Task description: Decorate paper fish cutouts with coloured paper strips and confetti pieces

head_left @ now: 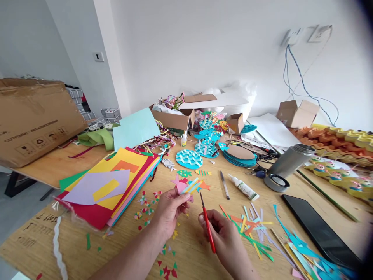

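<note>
My left hand [171, 210] pinches a pink paper fish [180, 183] together with light blue and yellow paper strips [190, 186]. In my right hand [223, 235] is a slim red-handled tool, apparently scissors [207, 225] seen edge-on, with the dark tip pointing up beside the strips. Just beyond the left hand lie a green paper fish [184, 173], a yellow striped fish [203, 172] and an orange fish [205, 186]. Small paper shapes [166, 271] are scattered around and below the left hand. To the right of the right hand lies a heap of cut paper strips [253, 223].
Stacked coloured paper [87, 186] lies left. A pen [224, 185], a glue bottle [243, 187], a grey flask [291, 159] and a black phone [320, 229] are on the right. Blue wavy discs [189, 159] and a cardboard box [171, 119] stand farther back.
</note>
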{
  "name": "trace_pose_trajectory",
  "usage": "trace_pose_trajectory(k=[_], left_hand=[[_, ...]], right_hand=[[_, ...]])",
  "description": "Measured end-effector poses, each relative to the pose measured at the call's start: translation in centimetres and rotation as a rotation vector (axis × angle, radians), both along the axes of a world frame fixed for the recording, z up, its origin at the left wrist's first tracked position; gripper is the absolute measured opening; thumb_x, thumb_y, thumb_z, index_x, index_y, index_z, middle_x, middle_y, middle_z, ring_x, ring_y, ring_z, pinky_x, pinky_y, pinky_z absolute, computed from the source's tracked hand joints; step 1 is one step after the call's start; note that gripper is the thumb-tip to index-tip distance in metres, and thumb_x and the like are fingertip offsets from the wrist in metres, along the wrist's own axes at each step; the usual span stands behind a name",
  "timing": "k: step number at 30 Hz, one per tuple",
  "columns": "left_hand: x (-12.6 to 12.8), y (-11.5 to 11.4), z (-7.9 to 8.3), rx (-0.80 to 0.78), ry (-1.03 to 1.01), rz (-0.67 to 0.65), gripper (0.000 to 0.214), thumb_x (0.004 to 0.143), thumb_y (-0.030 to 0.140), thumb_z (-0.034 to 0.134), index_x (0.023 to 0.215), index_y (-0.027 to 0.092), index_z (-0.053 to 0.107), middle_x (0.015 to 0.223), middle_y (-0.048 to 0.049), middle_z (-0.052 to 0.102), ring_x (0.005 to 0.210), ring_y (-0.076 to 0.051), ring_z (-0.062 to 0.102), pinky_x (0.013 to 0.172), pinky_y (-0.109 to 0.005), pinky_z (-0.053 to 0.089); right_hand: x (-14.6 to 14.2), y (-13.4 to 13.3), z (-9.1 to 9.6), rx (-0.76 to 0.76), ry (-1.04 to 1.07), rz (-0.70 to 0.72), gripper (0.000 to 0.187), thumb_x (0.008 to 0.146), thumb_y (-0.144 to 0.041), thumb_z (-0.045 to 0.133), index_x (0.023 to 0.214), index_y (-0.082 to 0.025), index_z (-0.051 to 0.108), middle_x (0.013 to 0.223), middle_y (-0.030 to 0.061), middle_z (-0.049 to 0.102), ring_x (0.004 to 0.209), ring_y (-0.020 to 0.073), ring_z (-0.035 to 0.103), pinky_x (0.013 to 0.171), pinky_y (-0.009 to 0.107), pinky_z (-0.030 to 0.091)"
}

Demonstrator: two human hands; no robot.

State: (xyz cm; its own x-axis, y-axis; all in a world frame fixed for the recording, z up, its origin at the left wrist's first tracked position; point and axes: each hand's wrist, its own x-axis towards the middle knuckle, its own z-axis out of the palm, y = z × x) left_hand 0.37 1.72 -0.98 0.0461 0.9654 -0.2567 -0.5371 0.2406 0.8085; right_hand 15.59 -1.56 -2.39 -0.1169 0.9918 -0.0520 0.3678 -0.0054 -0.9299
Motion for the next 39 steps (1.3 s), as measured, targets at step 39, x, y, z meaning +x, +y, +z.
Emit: trace_pose_trajectory(k=[39], left_hand=[[0.0, -1.3, 0.1, 0.699, 0.836, 0.105, 0.014, 0.075, 0.021, 0.065, 0.082, 0.025, 0.076, 0.088, -0.0081, 0.07, 0.08, -0.02, 0.063, 0.072, -0.028, 0.05]], right_hand=[[0.2, -0.3, 1.7, 0.09, 0.676, -0.278, 0.034, 0.083, -0.055, 0.053, 0.081, -0.021, 0.056, 0.077, 0.0025, 0.061, 0.074, 0.0178, 0.057, 0.072, 0.032, 0.046]])
